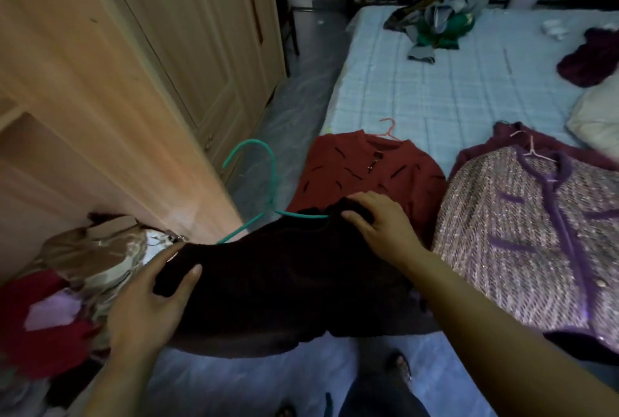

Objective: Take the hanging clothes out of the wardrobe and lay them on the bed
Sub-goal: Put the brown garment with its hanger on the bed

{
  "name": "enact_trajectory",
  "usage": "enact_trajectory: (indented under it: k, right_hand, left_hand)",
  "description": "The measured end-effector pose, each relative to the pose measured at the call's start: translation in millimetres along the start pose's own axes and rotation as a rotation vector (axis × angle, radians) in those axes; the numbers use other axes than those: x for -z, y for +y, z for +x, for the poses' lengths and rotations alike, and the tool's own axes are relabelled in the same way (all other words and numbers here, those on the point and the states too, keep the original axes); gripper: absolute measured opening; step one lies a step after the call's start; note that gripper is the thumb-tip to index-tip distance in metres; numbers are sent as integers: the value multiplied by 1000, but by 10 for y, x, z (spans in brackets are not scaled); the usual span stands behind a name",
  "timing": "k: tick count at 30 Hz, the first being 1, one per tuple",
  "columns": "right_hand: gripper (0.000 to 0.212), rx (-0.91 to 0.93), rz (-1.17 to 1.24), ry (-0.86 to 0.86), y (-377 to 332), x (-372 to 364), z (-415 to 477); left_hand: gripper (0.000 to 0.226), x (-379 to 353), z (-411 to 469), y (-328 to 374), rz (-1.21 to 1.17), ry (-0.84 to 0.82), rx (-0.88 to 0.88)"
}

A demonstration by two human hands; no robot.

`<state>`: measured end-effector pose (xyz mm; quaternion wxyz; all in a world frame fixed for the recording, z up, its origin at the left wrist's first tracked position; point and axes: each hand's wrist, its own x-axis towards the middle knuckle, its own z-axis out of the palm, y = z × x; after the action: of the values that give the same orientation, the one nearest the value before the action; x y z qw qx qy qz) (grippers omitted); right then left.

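I hold a dark maroon knitted garment (284, 282) on a green hanger (264, 182) between the wardrobe and the bed. My left hand (150, 302) grips its left shoulder. My right hand (378, 229) grips its right shoulder near the collar. The hanger's hook sticks up above the garment. On the bed (435, 91), near its front edge, lie a rust-red top (361, 175) on a pink hanger and a lilac tweed jacket (536, 242) on a pale hanger.
The wooden wardrobe (117, 88) stands at left, its open door edge close to the green hook. Folded clothes (67, 282) are stacked inside at lower left. A heap of clothes (438, 21), a dark purple garment (589, 61) and a pillow (599, 118) lie farther back on the bed.
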<state>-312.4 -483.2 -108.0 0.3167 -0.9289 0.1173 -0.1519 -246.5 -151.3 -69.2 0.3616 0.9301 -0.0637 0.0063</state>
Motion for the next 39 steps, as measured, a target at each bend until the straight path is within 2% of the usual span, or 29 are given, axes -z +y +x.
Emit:
enact_trajectory:
  k: [3,6,10,14,20,25,31,34,39]
  right_hand:
    - [36,12,62,-36,-541,-316,-239]
    - [29,-32,177,-19,-853,-549,-551]
    - [22,-218,235,100,-929,-614,-1064]
    - [21,-372,212,199,-790,-377,-1529]
    - [26,-542,57,401,-427,431,-2244]
    - [31,-635,-89,600,34,1180,-2968]
    - [41,-662,-138,734,742,2168,-3653]
    - [39,-729,-199,772,1204,2708,-3982]
    - [28,-768,-308,942,1871,3699,-4510]
  left_hand:
    - [52,429,-44,-483,-4,24,12]
    - [47,724,-41,-737,7,-9,-52]
    - [44,771,-50,-704,89,-65,-195]
    - [39,536,-73,-466,-2,-188,-304]
    - [45,-216,-310,440,-31,-327,-443]
    - [37,-1065,-738,1329,-168,-509,-512]
    - [38,-2022,-1454,2451,-188,-599,-619]
    - [40,-2457,-1881,3094,-190,-647,-668]
    - [39,-3099,-2617,4214,-293,-741,-745]
